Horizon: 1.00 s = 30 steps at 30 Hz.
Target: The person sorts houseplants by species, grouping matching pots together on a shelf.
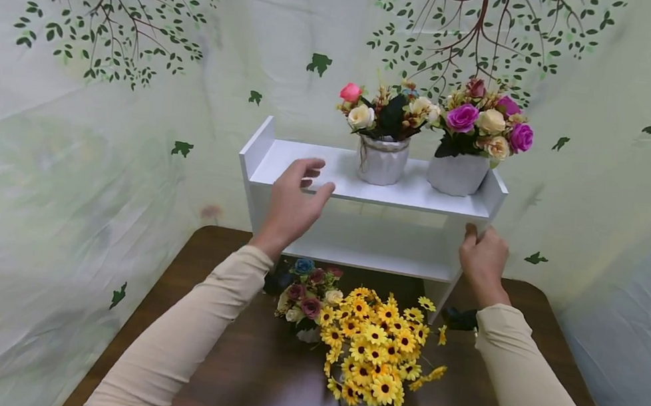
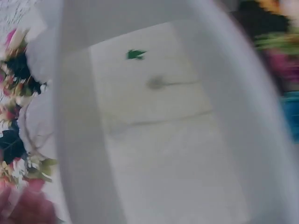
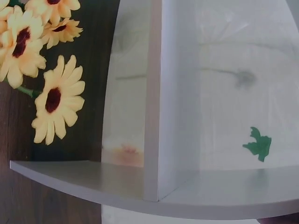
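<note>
Atop the left-to-right shelf point(image 1: 338, 164), 2 flowerpots point(image 1: 382, 164) stand upright.

The white shelf point(image 1: 339, 188) looks like smooth laminated board with a low satin finish, its front edges crisp; in the right wrist view its side panel gives a faint reflection. Near its upper right corner, the white pot point(image 1: 458, 176) looks ceramic, smooth and matt; the faceted pot point(image 1: 381, 169) beside it, also ceramic-looking, wears rough, fibrous twine point(image 1: 386, 147). Yellow blooms point(image 1: 375, 353) over the counter point(image 1: 244, 388) have matt, cloth-like petals. The counter is dark wood-grained, with a soft sheen between its side edges. The sleeves point(image 1: 178, 333) are matt, wrinkled cloth.
</note>
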Motion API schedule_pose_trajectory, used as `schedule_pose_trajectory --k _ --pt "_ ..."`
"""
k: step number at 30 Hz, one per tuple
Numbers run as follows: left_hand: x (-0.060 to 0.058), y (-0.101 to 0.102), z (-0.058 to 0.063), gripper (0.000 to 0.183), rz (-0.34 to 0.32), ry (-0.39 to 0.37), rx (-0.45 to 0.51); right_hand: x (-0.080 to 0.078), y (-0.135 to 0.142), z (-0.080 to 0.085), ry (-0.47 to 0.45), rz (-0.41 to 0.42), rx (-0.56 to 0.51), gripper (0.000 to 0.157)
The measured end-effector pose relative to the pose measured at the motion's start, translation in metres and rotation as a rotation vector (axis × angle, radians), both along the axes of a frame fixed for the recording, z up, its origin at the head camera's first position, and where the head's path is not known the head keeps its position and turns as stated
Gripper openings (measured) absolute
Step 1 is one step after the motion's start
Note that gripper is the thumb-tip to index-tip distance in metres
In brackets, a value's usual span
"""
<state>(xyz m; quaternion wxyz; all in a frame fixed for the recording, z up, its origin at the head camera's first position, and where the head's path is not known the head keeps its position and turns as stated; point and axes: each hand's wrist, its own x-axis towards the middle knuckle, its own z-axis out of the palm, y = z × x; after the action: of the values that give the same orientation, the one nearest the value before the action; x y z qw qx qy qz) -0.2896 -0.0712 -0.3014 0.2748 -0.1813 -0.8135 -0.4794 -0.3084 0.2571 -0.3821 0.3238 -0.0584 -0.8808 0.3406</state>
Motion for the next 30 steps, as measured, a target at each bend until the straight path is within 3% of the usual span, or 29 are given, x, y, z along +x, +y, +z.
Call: schedule_pose_trajectory --k 2,4,7,13,16,24,27,30 --pt "0.013 -0.012 -0.023 0.023 0.003 0.172 0.015 0.000 0.002 -0.001 0.002 -0.003 0.003 0.032" --pt "0.024 -0.025 -0.047 0.010 0.014 0.274 0.024 -0.001 0.003 -0.001 -0.001 0.004 0.008 0.032" --pt "0.036 -0.043 -0.081 0.007 0.052 0.264 0.047 -0.002 0.004 0.000 -0.002 0.017 0.009 0.032" --pt "0.048 -0.064 -0.135 0.005 0.076 0.025 0.037 -0.002 0.006 0.000 0.000 0.016 0.016 0.031" --pt "0.055 -0.071 -0.157 0.006 0.088 -0.095 0.008 -0.002 0.007 0.000 -0.009 0.028 0.016 0.031" --pt "0.067 -0.079 -0.210 0.006 0.197 -0.415 -0.070 -0.003 0.008 0.002 -0.022 0.046 0.011 0.030" --pt "0.066 -0.078 -0.224 0.007 0.174 -0.520 -0.119 -0.003 0.009 0.003 -0.024 0.045 -0.003 0.030" --pt "0.066 -0.076 -0.237 0.029 0.083 -0.625 -0.115 -0.003 0.009 0.002 -0.022 0.047 -0.007 0.031"
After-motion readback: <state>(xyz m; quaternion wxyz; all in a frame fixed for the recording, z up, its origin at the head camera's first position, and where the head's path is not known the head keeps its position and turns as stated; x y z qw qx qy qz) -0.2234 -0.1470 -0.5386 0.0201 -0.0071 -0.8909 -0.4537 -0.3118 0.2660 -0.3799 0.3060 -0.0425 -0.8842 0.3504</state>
